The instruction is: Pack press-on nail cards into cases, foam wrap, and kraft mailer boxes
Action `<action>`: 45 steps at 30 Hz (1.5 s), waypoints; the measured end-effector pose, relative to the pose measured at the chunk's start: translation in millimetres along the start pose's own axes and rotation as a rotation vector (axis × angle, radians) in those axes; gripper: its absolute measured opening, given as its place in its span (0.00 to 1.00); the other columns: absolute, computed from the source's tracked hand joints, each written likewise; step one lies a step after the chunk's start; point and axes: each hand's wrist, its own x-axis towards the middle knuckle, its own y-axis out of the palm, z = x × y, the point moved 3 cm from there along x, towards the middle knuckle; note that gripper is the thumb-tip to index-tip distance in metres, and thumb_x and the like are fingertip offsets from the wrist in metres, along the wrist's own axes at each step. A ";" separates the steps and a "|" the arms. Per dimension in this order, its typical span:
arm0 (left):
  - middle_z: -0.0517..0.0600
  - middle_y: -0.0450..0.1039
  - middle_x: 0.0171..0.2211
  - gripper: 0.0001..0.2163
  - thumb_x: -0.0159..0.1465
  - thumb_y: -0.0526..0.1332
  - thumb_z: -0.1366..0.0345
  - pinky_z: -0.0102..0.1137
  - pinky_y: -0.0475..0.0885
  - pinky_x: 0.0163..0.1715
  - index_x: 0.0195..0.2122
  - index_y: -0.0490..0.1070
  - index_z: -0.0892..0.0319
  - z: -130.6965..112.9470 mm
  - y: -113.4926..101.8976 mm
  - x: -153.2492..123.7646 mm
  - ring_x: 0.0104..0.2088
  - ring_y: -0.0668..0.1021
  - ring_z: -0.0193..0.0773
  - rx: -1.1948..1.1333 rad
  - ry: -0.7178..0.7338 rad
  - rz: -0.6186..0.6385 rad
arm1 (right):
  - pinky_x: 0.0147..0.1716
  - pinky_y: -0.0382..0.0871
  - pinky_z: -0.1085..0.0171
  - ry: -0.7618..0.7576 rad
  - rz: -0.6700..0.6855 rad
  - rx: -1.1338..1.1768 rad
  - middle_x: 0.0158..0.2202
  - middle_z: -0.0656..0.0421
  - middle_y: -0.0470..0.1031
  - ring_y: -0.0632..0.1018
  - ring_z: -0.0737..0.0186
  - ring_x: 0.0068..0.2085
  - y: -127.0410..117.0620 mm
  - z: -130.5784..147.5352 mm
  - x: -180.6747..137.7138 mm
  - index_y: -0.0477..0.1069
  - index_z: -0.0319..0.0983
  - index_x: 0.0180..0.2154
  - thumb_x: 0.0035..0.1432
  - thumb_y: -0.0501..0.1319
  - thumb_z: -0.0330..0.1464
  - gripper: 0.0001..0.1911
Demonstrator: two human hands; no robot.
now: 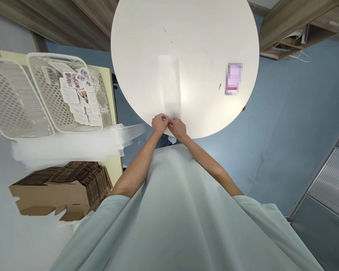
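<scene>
A long translucent white sheet, perhaps a foam or plastic sleeve (169, 84), lies flat on the round white table (209, 34), its length running away from me. At its near end, close to the table's front edge, my left hand (159, 123) pinches the left part of that end. My right hand (177, 127) pinches just beside it, the fingertips of both hands almost touching. Whether the sheet's end is folded or parted between the fingers is too small to tell.
A pixelated pink phone-like object (233, 79) lies on the table's right side. To the left, a side table (113, 165) bears a white basket (56, 56) of printed cards, another basket (19, 131), a stack of translucent sleeves (70, 146) and folded cardboard boxes (56, 195).
</scene>
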 end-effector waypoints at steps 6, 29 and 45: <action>0.56 0.89 0.48 0.07 0.72 0.65 0.60 0.42 0.78 0.59 0.42 0.82 0.54 1.8 2.4 6.3 0.52 0.87 0.52 0.017 0.005 -0.022 | 0.55 0.77 0.55 0.093 -0.149 0.068 0.53 0.52 0.83 0.81 0.49 0.57 -19.1 -16.0 -9.5 0.81 0.43 0.48 0.78 0.64 0.39 0.09; 0.58 0.88 0.51 0.09 0.72 0.66 0.59 0.45 0.77 0.61 0.47 0.84 0.55 5.5 5.3 17.7 0.57 0.86 0.54 -0.066 -0.088 -0.038 | 0.58 0.80 0.49 0.329 -0.224 0.215 0.55 0.50 0.88 0.85 0.45 0.58 -27.7 -57.1 10.1 0.81 0.43 0.51 0.75 0.64 0.37 0.09; 0.60 0.78 0.55 0.14 0.69 0.56 0.78 0.48 0.79 0.58 0.48 0.74 0.53 -4.6 14.3 10.2 0.56 0.82 0.53 0.084 0.367 -0.166 | 0.55 0.78 0.53 0.330 -0.231 0.306 0.50 0.52 0.86 0.85 0.50 0.51 -24.9 -47.3 13.5 0.74 0.43 0.46 0.72 0.69 0.40 0.10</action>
